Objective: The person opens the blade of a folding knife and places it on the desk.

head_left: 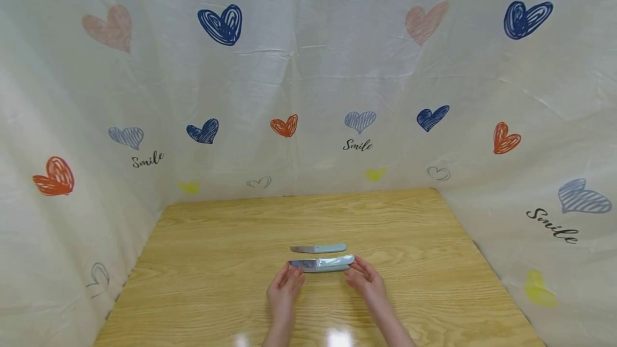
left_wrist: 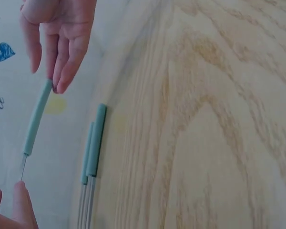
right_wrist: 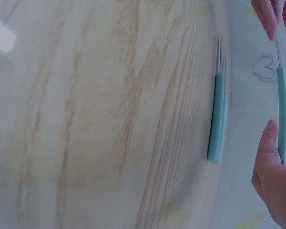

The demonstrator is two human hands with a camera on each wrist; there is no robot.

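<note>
A small knife with a pale blue-green handle [head_left: 335, 261] hangs raised between the two hands, its blade [head_left: 303, 265] pointing left. The left hand [head_left: 284, 285] touches the blade tip with a fingertip, its thumb apart in the left wrist view. At the handle end, the right hand [head_left: 368, 280] touches with extended fingertips; its thumb [left_wrist: 33, 52] stands off the handle. Beyond lies another such knife [head_left: 330, 248] on the table. Both wrist views show two knives [right_wrist: 217, 119] lying below the raised one; in the head view the nearer of these is mostly hidden behind it.
The wooden table [head_left: 217, 261] carries the knives near its middle. A white curtain [head_left: 308, 84] printed with hearts and the word Smile hangs round the back and both sides. Bright light reflects off the table's front part.
</note>
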